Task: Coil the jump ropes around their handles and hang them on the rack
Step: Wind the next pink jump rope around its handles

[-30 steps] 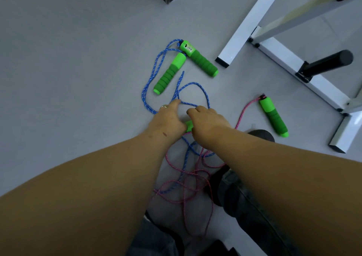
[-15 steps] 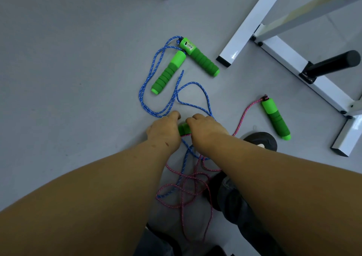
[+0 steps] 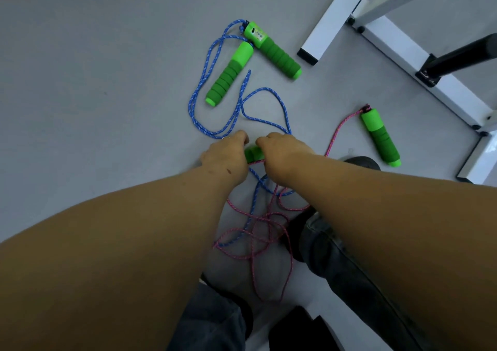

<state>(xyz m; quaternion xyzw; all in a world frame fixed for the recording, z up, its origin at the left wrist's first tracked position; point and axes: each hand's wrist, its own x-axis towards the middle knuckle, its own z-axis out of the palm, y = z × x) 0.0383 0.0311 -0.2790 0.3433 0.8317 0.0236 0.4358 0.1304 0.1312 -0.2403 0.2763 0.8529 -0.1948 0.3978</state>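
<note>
A green foam handle [image 3: 252,154] shows between my two hands, just above the grey floor. My left hand [image 3: 224,157] grips its left part and my right hand [image 3: 282,151] curls over its right part. Pink rope [image 3: 258,232] trails from it in a loose tangle toward my legs, and runs on to a second green handle [image 3: 380,137] lying at the right. The blue rope [image 3: 215,92] lies in loops farther off, with its two green handles [image 3: 230,73] [image 3: 271,49] side by side. Blue and pink strands cross under my hands.
The white metal base of the rack [image 3: 419,55] stands at the upper right, with a black peg [image 3: 462,55] sticking out. My legs in dark jeans [image 3: 347,264] and a dark shoe [image 3: 363,162] are below the hands.
Both hands have drawn back toward me with the green handle, away from the blue loops. The pink tangle has shifted a little with them.
</note>
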